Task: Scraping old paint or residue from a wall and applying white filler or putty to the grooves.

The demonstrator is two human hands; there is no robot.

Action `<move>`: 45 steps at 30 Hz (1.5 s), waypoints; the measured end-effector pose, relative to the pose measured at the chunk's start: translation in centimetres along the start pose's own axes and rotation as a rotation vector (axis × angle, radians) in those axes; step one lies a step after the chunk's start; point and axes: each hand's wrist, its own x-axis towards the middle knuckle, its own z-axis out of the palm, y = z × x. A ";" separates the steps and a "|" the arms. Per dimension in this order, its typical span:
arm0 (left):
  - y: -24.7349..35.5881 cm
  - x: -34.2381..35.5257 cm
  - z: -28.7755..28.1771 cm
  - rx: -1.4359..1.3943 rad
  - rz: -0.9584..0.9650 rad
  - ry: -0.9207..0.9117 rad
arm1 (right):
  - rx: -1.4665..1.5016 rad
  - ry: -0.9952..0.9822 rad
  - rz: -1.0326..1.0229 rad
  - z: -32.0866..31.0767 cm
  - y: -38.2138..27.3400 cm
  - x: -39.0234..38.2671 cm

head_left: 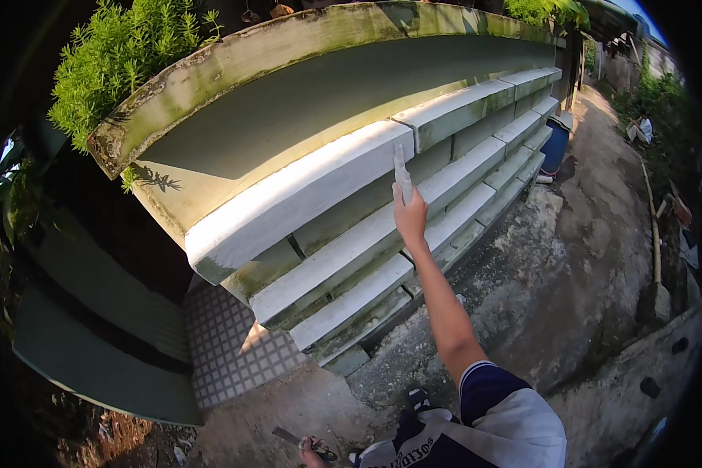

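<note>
Right hand (411,214) gripped white-coated tool (402,178) at stepped block wall (343,224)

Seen from the head camera, the right hand was clamped on the narrow tool, its thin end pointing away from the person. That tip lay just ahead of the fingers, over the near end of a smooth white block (304,199) that stretched away to the hand's left; whether it touched could not be told. Beyond the hand, a second block (464,115) showed a green-stained face below a pale top. Other pale courses stepped down beneath the hand and to its left, while a mossy ledge (327,37) and a leafy plant (121,66) stood above it.

Well apart, near the lower edge, the left hand (312,454) was closed on a flat-bladed tool (285,434), with checkered tiles (230,343) farther out ahead of it. A blue barrel (554,147) stood past the right hand, to its right, beside a rough path (593,249).
</note>
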 end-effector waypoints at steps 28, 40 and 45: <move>-5.0 -1.1 8.1 -0.202 -0.022 0.022 | -0.135 -0.289 -0.237 -0.5 0.0 -1.5; -2.4 -1.5 2.2 -0.255 -0.042 -0.014 | 0.068 -0.362 -0.468 3.7 -7.3 -11.4; -0.1 -0.1 -1.7 -0.258 -0.062 0.047 | 0.071 -0.183 -0.052 4.7 -8.3 -11.6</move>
